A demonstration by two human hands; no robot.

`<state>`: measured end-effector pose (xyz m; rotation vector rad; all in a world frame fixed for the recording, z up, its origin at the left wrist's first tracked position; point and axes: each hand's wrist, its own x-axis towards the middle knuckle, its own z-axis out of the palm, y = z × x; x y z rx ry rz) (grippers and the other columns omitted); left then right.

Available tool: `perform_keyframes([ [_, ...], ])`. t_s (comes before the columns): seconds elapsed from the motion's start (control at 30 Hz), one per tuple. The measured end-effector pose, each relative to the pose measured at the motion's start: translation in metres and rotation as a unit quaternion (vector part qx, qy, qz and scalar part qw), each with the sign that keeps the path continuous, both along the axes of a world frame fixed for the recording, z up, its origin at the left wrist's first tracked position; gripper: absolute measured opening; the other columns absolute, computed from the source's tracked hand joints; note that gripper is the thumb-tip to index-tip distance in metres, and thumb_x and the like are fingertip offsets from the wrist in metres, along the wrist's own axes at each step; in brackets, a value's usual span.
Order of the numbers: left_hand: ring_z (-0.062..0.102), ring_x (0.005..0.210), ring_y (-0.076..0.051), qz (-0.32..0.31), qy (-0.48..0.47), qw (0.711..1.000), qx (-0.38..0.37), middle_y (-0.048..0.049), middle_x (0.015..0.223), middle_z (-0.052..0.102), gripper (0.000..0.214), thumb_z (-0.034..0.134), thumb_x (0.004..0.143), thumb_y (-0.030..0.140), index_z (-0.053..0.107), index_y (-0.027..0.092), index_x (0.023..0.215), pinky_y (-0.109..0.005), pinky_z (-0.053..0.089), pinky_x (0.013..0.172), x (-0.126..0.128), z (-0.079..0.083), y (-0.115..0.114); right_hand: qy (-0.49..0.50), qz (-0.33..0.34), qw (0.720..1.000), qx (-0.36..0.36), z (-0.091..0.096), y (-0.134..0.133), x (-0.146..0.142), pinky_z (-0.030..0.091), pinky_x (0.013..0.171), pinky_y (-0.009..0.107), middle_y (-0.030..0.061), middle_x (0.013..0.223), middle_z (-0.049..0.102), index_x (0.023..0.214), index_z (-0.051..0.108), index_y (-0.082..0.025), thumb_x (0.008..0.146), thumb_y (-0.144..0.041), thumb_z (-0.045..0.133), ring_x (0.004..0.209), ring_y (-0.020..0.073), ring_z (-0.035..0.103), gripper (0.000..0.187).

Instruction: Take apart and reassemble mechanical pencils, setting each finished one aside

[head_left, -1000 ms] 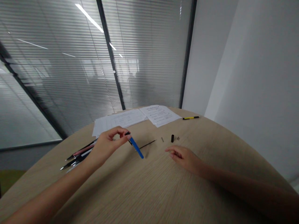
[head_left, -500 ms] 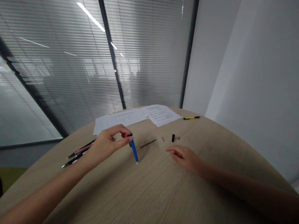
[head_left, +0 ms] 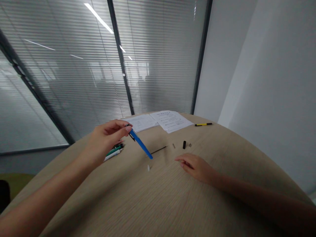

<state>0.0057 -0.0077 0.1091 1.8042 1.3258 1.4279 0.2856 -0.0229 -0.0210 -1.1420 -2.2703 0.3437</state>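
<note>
My left hand [head_left: 108, 140] pinches the blue pen barrel [head_left: 142, 144] by its upper end, near the black clip. The barrel slants down to the right above the table. Just below its lower end, a small white cone-shaped tip [head_left: 148, 168] is on the table, apart from the barrel. Behind the barrel's end lies a thin dark ink refill [head_left: 159, 150]. My right hand [head_left: 195, 166] rests on the table with curled fingers; its palm is hidden. Beyond it are a short black cylinder [head_left: 184, 144], a small metallic piece [head_left: 173, 145] and a tiny spring-like part [head_left: 190, 144].
Several pens [head_left: 114, 152] lie beside my left wrist, partly covered by it. Printed sheets [head_left: 170, 121] are spread at the far side of the round wooden table [head_left: 172, 204]. A yellow and black pen [head_left: 203, 124] lies near the far right edge.
My left hand has risen a little and moved left, tilting the blue barrel further. The white tip, earlier at the barrel's lower end, is now apart from it. My right hand stays put.
</note>
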Motion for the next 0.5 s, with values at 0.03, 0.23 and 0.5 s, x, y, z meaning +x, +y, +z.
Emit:
perform_keyframes([
  [0.03, 0.057, 0.071, -0.018, 0.000, -0.011, 1.000, -0.009, 0.0010, 0.068, 0.061, 0.026, 0.067, 0.061, 0.043, 0.062, 0.020, 0.072, -0.027, 0.046, 0.062, -0.002, 0.000, 0.001, -0.019, 0.011, 1.000, 0.014, 0.001, -0.002, -0.002, 0.042, 0.081, 0.030, 0.0076, 0.097, 0.064, 0.104, 0.058, -0.017, 0.082, -0.017, 0.039, 0.091, 0.0165, 0.057, 0.029],
  [0.23, 0.057, 0.069, -0.017, -0.038, -0.048, 0.997, -0.054, 0.0012, 0.063, 0.060, 0.023, 0.067, 0.063, 0.040, 0.063, 0.019, 0.071, -0.028, 0.045, 0.063, -0.007, -0.002, 0.004, -0.077, 0.039, 0.996, 0.004, 0.010, -0.013, -0.037, 0.043, 0.075, 0.028, 0.0050, 0.094, 0.064, 0.110, 0.057, -0.022, 0.079, -0.020, 0.047, 0.086, 0.0167, 0.058, 0.032],
  [0.5, 0.054, 0.067, -0.015, -0.066, -0.046, 0.994, -0.078, 0.0011, 0.063, 0.057, 0.022, 0.065, 0.064, 0.038, 0.061, 0.016, 0.068, -0.028, 0.043, 0.066, -0.008, 0.001, 0.003, 0.008, -0.043, 0.994, -0.097, 0.013, 0.005, -0.109, 0.037, 0.056, 0.022, 0.0004, 0.073, 0.063, 0.101, 0.062, -0.021, 0.073, -0.026, 0.060, 0.066, 0.0124, 0.056, 0.029],
])
